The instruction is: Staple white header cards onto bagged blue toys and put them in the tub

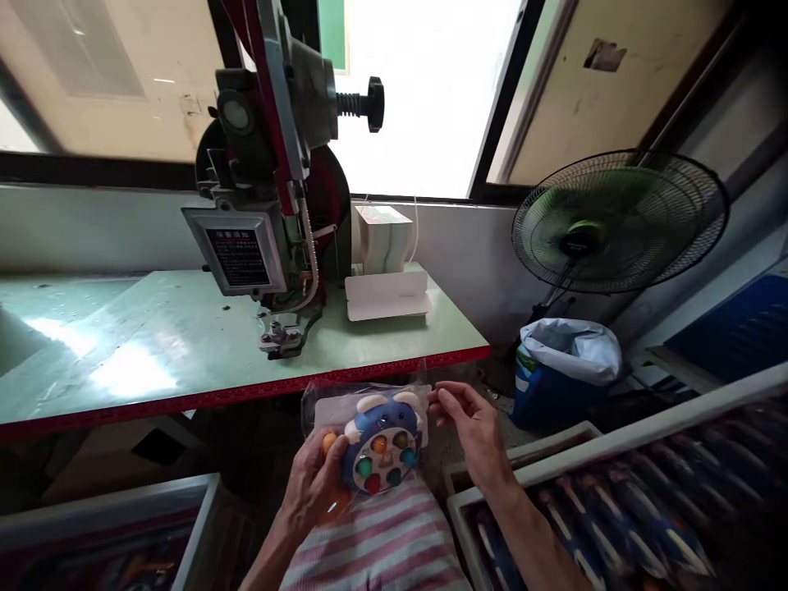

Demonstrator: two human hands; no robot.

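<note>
A blue bear-shaped toy with round coloured buttons lies inside a clear plastic bag, along with a pale card. Around the left side of the bagged toy, my left hand is closed, its thumb near an orange part. My right hand pinches at the bag's upper right corner with thumb and fingers together. The package is tilted above my striped-clothed lap, just below the table's red edge. Part of the toy's left side is covered by my left fingers.
A stapling-type machine stands on the green table. Beside it are a white card box and a paper stack. Bagged toys fill a crate at right. A fan and lined bin stand behind.
</note>
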